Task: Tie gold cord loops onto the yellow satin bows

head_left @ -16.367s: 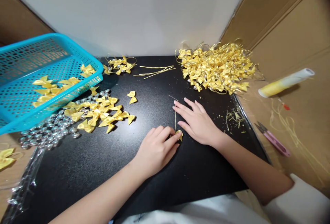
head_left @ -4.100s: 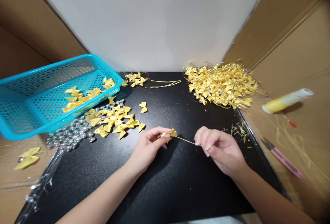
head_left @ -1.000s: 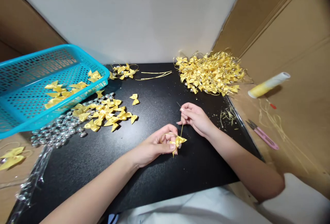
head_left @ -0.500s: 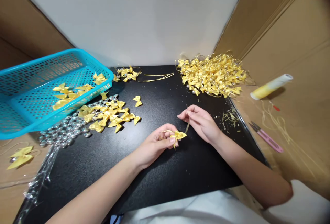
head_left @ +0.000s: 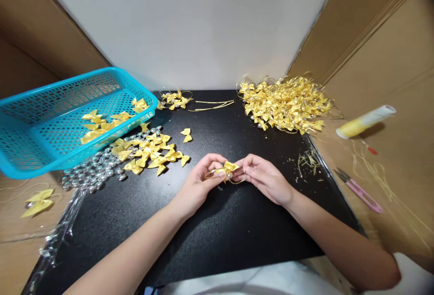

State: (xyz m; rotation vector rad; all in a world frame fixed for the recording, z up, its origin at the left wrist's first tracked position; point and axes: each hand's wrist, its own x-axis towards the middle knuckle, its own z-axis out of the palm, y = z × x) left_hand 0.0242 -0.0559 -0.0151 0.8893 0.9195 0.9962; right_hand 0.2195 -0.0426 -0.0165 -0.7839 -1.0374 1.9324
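Between my hands, above the black tabletop (head_left: pixel 217 227), is a yellow ribbon bow (head_left: pixel 230 167). My left hand (head_left: pixel 205 179) is closed, pinching the bow from its left side. A thin gold cord (head_left: pixel 237 181) loops out from the bow toward both sides. My right hand (head_left: pixel 266 177) is closed at the bow's right, its thumb and fingertips pinching the cord's end close to the bow. A small silvery bead seems to sit under the bow, partly covered by fingers. Loose yellow bows (head_left: pixel 152 150) and silver beads (head_left: pixel 98 170) lie left of my hands.
A turquoise basket (head_left: pixel 37 164) holding several bows stands at the left. Finished-looking bows with cords form a large pile (head_left: pixel 288 105) at the back right. Cut cords (head_left: pixel 217 105) lie at the back. Pink thread snips (head_left: pixel 362 195), a yellow-white roll (head_left: pixel 366 122) and cord scraps (head_left: pixel 310 161) are at the right.
My right hand has come down and left to meet the bow, and the cord now curves in a loop below it. My left hand still holds the bow. The view has shifted slightly.
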